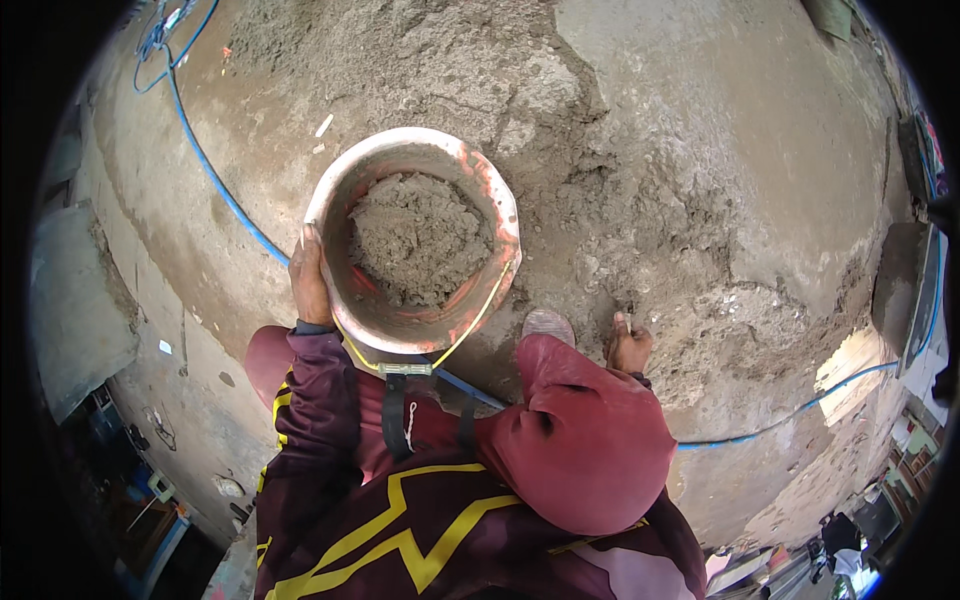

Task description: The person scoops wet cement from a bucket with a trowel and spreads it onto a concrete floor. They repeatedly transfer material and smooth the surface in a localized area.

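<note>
A round, mortar-stained bucket (507,215) with a pale rim and reddish patches stands in front of me. Wet grey mortar (418,238) is heaped inside it. My left hand (310,282) grips the bucket's left side at the rim. The yellow wire handle (484,308) hangs down toward me, its grip beside my leg. My right hand (628,346) is low over the ground right of the bucket, past my bent knee. Its fingers are curled closed; whatever they may hold is hidden.
Loose mortar (650,220) is spread over the rough concrete ground beyond and right of the bucket. A blue hose (205,155) runs from the far left, behind the bucket, and on toward the right. A flat slab (80,300) lies at the left edge.
</note>
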Demonstrator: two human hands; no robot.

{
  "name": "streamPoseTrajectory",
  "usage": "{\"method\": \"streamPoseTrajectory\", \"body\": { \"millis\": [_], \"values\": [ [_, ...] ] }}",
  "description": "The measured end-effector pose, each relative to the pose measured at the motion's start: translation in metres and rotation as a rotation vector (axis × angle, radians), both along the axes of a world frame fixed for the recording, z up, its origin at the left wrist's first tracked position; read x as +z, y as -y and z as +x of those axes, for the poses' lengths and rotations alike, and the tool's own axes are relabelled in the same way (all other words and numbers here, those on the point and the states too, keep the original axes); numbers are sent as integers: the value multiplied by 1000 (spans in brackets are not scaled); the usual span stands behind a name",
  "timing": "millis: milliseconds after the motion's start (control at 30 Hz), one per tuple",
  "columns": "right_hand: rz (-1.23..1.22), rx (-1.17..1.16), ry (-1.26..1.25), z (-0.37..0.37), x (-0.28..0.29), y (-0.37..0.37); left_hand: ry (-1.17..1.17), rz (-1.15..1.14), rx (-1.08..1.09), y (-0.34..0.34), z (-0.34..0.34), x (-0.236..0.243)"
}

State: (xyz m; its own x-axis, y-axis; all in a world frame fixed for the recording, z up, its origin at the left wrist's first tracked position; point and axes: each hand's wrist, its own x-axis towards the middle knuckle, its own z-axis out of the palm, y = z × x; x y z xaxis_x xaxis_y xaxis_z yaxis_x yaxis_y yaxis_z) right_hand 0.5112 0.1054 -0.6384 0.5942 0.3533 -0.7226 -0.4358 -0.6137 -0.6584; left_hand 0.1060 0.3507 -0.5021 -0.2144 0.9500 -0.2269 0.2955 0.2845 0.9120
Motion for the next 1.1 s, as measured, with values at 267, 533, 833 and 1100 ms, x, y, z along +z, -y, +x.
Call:
{"method": "streamPoseTrajectory", "body": {
  "millis": [267, 533, 833, 1100],
  "values": [
    [-78, 265, 268, 14, 43, -34, 84, 53, -6, 0, 9, 6],
    [463, 1191, 958, -36, 131, -122, 140, 26, -18, -1, 24, 13],
    [18, 552, 484, 6, 107, -7, 202, -19, -34, -2, 14, 7],
    [-414, 320, 94, 24, 119, 151, 208, -56, -37, -3, 8, 2]
  ]
}}
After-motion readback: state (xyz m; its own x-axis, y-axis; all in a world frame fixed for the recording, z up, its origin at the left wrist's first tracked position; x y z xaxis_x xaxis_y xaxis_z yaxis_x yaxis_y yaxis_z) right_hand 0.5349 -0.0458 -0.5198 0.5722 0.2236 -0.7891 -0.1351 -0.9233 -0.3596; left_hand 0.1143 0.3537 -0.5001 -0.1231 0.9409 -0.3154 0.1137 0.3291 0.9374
